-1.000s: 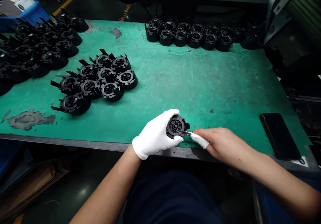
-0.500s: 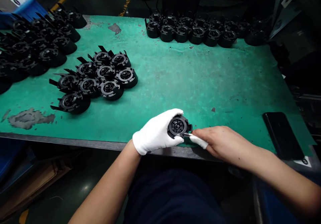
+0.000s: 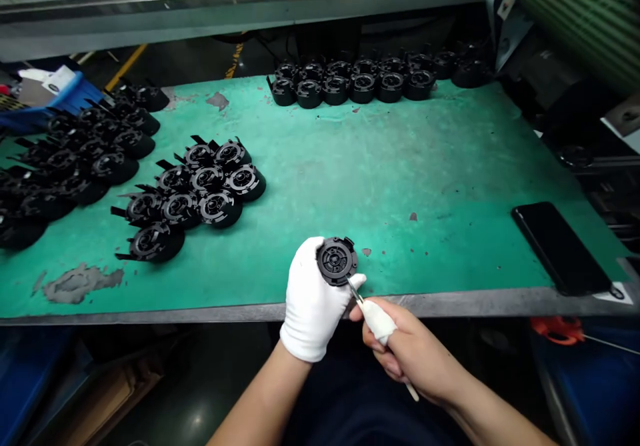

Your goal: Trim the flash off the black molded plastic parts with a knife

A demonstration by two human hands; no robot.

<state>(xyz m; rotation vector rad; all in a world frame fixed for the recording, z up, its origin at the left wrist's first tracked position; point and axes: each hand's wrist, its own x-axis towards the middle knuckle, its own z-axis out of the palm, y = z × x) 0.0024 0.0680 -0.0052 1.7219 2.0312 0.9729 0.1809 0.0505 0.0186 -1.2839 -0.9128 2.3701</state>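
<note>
My left hand (image 3: pixel 311 299), in a white glove, is closed around a round black plastic part (image 3: pixel 336 261). The part's ringed face with a central hub points up towards me, above the table's front edge. My right hand (image 3: pixel 395 339) is bare except for a white covering on the thumb. It grips a slim tool with a narrow metal blade (image 3: pixel 355 290), whose pale handle end pokes out below the fist. The blade's tip meets the lower rim of the part beside my gloved thumb; whether it cuts in cannot be made out.
Similar black parts stand in a cluster (image 3: pixel 215 207) left of my hands, in a larger group (image 3: pixel 113 165) further left, and in rows (image 3: pixel 363 86) at the back. A black phone (image 3: pixel 560 246) lies right on the green tabletop (image 3: pixel 350 159). An orange-handled tool (image 3: pixel 557 330) sits below the right edge.
My view has tilted up. The held part has turned, its side tab moving from the right to the top. My right hand has swung below it, the blade now angled upward.
</note>
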